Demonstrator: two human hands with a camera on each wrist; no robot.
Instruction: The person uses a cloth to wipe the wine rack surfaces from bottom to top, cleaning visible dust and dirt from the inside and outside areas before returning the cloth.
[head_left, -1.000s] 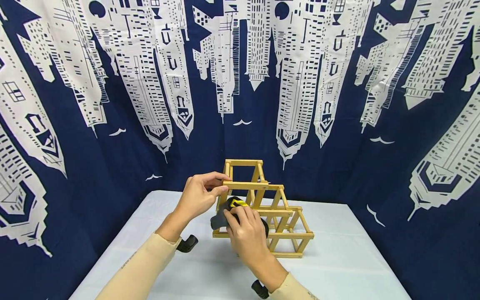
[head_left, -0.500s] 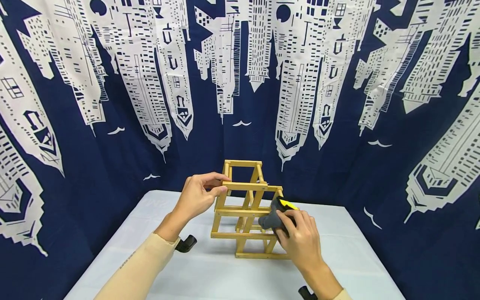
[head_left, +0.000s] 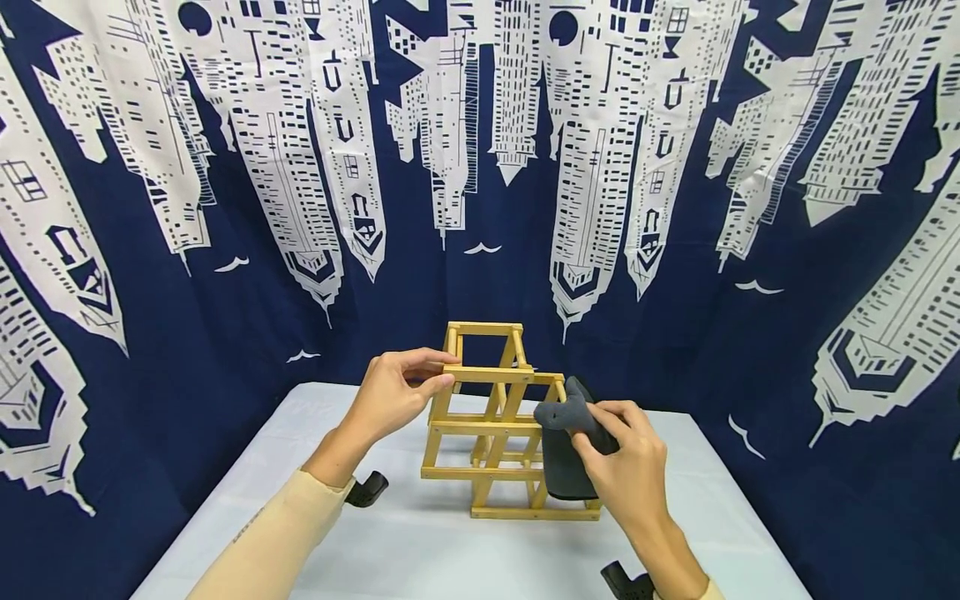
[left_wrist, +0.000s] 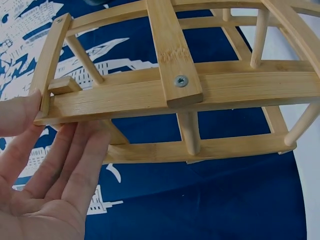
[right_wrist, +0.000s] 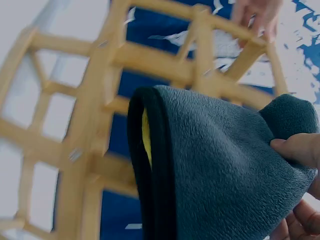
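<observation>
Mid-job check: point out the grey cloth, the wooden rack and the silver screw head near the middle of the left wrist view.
Grey cloth (right_wrist: 220, 160): right wrist view, on its broad fuzzy face.
Wooden rack (head_left: 487, 429): head view, on a front crossbar.
Screw head (left_wrist: 181, 80): left wrist view, on its center.

No word, number or brand can be read in these views, as the small line of print (head_left: 250, 524) on the person's left sleeve (head_left: 279, 527) is too tiny to decipher.
</observation>
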